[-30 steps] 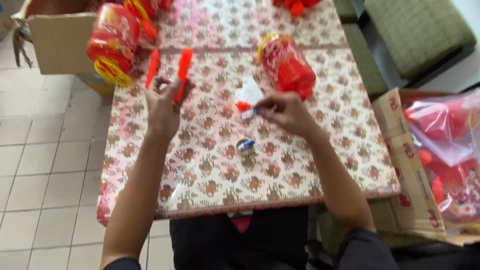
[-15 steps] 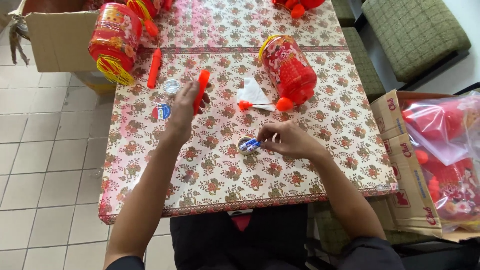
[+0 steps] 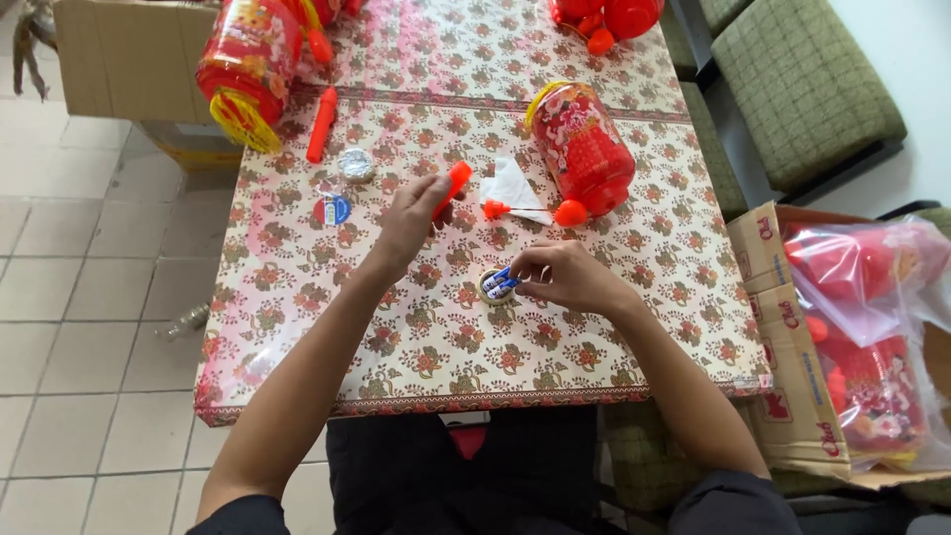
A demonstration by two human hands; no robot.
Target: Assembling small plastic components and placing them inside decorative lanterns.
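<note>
Table [image 3: 297, 327] covered in a floral-patterned cloth fills the head view; the person sits at its near edge. Cardboard box [image 3: 104, 54] stands on the floor off the far left corner; a second open carton [image 3: 783, 327] with red goods in a clear plastic bag [image 3: 862, 297] sits off the right edge. Large red lantern [image 3: 248, 64] with a yellow rim lies at the far left corner. Second red lantern [image 3: 584, 149] lies on its side right of centre, toward the far edge. Left hand [image 3: 411, 223] is near the table's middle, fingers closed round a short orange-red stick [image 3: 453, 186] that points toward the far edge. Right hand [image 3: 565, 277] rests just right of centre, fingertips pinched on small blue-and-white batteries [image 3: 500, 282] held over a small round holder [image 3: 492, 289] that sits on the cloth. Another orange-red stick [image 3: 322, 124] lies near the left lantern. White paper piece [image 3: 510, 188] lies between the hands and the second lantern. Small foil-coloured disc [image 3: 356, 165] and a round blue-and-red piece [image 3: 335, 210] lie left of the left hand, apart from it.
</note>
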